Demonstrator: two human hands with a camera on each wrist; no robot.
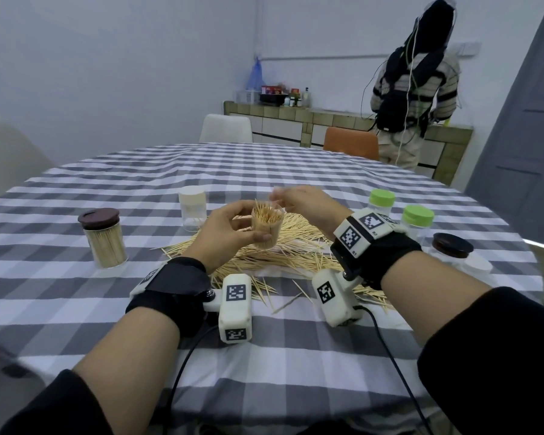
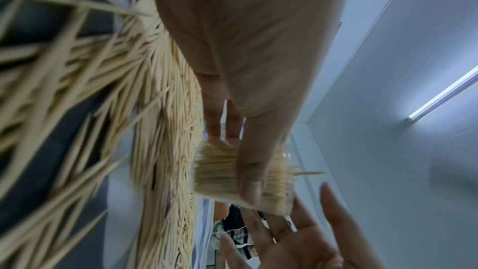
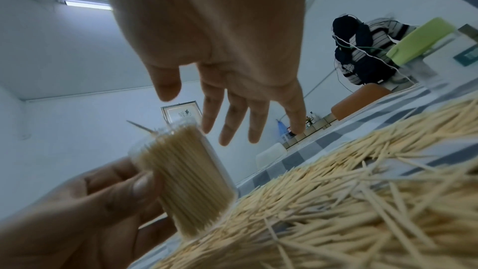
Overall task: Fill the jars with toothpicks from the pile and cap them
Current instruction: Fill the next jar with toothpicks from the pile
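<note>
My left hand [image 1: 230,227] grips a clear, uncapped jar [image 1: 267,226] packed with upright toothpicks, thumb across its front, just above the toothpick pile [image 1: 296,249]. One toothpick sticks out above the rim. The right wrist view shows the same jar [image 3: 186,177] tilted in the left hand [image 3: 90,201], with its base near the pile [image 3: 349,191]. My right hand [image 1: 299,200] hovers just behind and above the jar mouth; its fingers [image 3: 232,126] are straight, spread and hold nothing. From the left wrist, the thumb [image 2: 250,171] lies over the jar [image 2: 220,173].
A full brown-capped jar [image 1: 104,237] stands at left and a white-capped clear jar [image 1: 192,211] behind the pile. Two green-capped jars [image 1: 417,219], a brown-lidded jar [image 1: 452,246] and a white lid [image 1: 478,265] sit at right. A person [image 1: 412,89] stands at the far counter.
</note>
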